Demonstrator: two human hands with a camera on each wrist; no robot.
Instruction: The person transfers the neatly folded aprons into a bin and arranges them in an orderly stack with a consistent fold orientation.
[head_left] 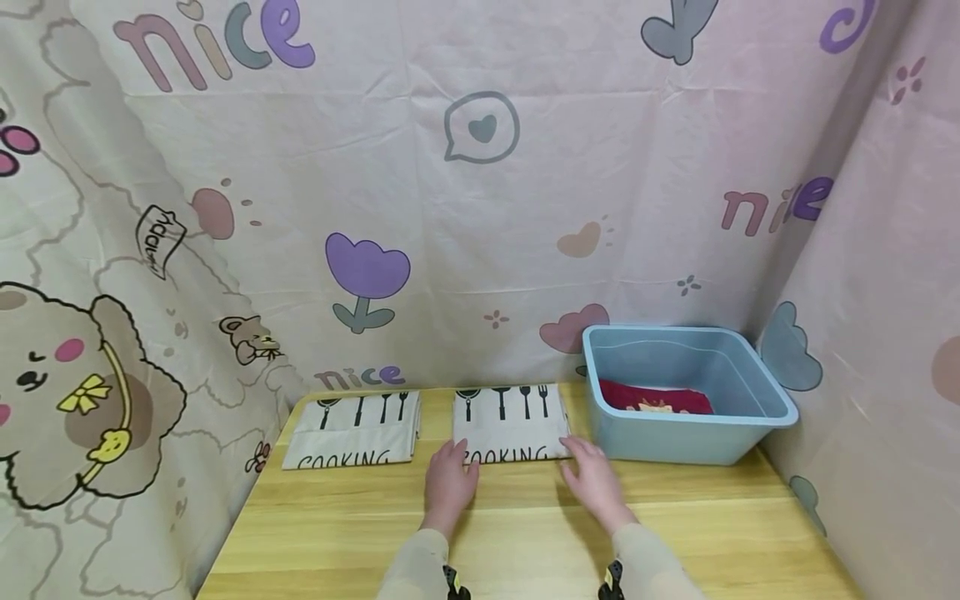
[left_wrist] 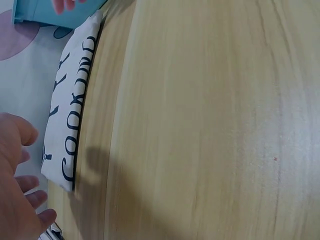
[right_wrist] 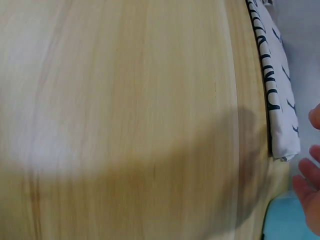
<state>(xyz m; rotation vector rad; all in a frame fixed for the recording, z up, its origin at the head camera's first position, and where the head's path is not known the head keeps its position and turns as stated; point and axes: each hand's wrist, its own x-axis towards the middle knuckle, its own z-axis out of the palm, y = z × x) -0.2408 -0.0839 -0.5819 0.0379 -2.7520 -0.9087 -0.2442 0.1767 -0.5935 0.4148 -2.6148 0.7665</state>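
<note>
A folded white cloth [head_left: 512,425] printed with black utensils and the word COOKING lies flat near the back of the wooden table. At its front left corner is my left hand [head_left: 450,483], fingers relaxed and spread. My right hand [head_left: 595,483] is at the front right corner, its fingers loosely bent with nothing in them. The left wrist view shows the left hand [left_wrist: 20,185] beside one end of the cloth [left_wrist: 70,110]. In the right wrist view, fingers of the right hand [right_wrist: 311,180] are close to the other end.
A second folded cloth [head_left: 352,432] with the same print lies to the left. On the right stands a light blue plastic bin [head_left: 675,440] with a dark red fabric piece [head_left: 652,398] inside. Printed curtains [head_left: 480,250] enclose the table [head_left: 525,542] at the back and sides.
</note>
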